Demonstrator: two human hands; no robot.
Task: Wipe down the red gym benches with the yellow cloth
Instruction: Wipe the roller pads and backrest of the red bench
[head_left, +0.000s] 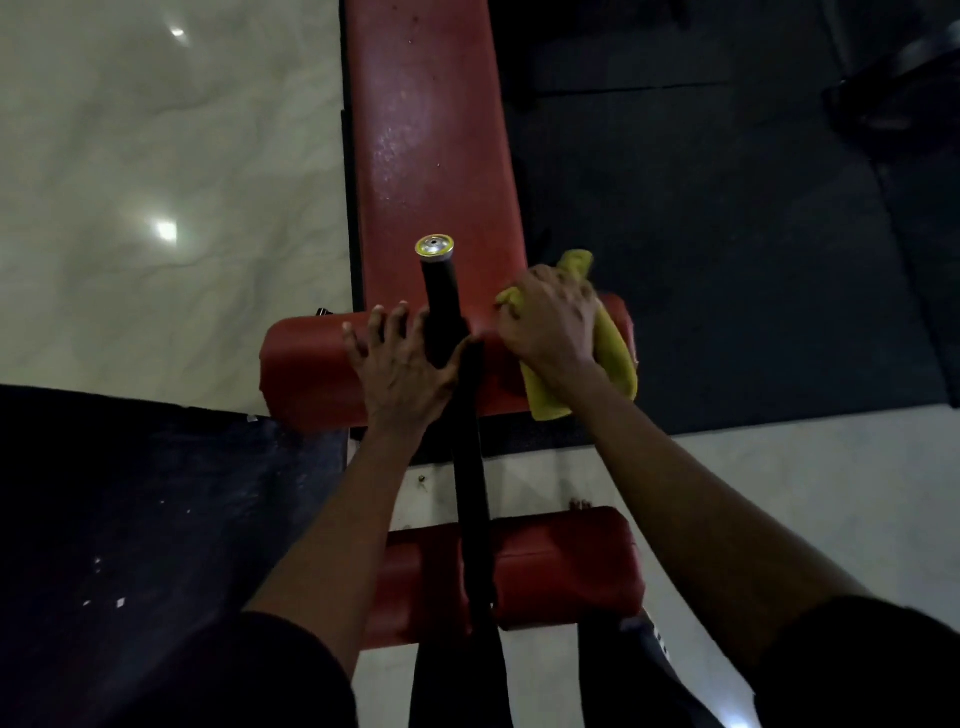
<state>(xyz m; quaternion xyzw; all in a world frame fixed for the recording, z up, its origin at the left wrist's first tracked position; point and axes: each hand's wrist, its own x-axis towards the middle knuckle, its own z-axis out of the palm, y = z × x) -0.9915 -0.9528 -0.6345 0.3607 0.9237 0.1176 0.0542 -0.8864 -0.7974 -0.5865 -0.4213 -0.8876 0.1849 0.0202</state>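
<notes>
The fingers (511, 304) of the right hand (550, 322) were curled over the bunched yellow cloth (615, 358), pressing it onto the right half of the upper roller pad (306, 358) at the foot of the red bench (431, 130); the left hand (400, 364) lay spread and empty on the pad's left half, just beside the black post (441, 306). The post would likely block a full sweep, leaving the strip around it unwiped, and the cloth's loose tail could slip free.
</notes>
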